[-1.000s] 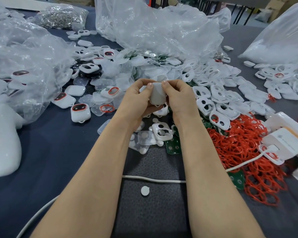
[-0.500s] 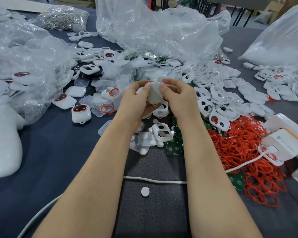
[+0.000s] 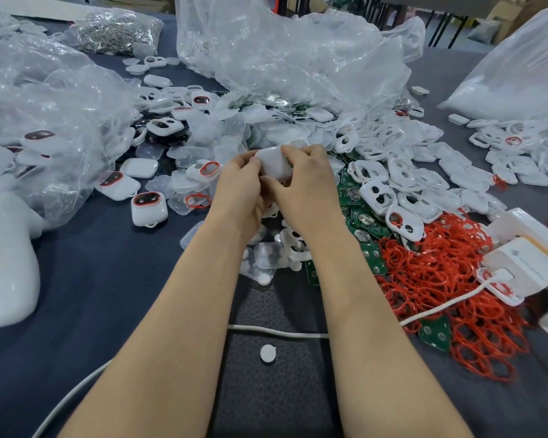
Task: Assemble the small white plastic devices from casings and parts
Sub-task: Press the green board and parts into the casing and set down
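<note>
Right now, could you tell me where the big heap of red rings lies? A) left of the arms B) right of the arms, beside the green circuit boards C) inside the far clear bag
B: the red rings are heaped to the person's right, against the green circuit boards.

head view — worn on the head | faces forward and down | close over table (image 3: 86, 279) — no second view

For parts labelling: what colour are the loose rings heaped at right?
The rings are red, clearest in head view.

2 bare forearms (image 3: 184, 327), left hand (image 3: 239, 189), right hand (image 3: 310, 189)
</note>
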Tool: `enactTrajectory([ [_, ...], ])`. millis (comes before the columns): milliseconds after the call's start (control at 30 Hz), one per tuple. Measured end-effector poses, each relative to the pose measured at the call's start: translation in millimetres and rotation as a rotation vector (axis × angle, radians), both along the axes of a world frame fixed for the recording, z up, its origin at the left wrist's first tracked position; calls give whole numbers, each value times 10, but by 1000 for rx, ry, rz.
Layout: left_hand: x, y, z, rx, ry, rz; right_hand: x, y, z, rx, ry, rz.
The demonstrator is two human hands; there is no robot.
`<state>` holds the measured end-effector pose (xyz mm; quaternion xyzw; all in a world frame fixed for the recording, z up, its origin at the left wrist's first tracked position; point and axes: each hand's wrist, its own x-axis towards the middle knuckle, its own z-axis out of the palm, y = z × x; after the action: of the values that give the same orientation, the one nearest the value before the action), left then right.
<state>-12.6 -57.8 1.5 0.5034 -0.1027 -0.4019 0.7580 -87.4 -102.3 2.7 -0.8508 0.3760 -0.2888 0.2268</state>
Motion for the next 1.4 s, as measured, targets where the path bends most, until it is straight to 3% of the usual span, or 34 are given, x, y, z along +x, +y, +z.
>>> enactTrajectory([
  [433, 20, -2, -11, -90, 157, 6, 30, 50, 13, -41, -134, -68],
  [733, 37, -2, 9, -149, 274, 46, 70, 70, -19, -81, -36, -40],
  [1400, -4, -14, 38, -227, 364, 7, 105, 129, -45, -73, -96, -52],
])
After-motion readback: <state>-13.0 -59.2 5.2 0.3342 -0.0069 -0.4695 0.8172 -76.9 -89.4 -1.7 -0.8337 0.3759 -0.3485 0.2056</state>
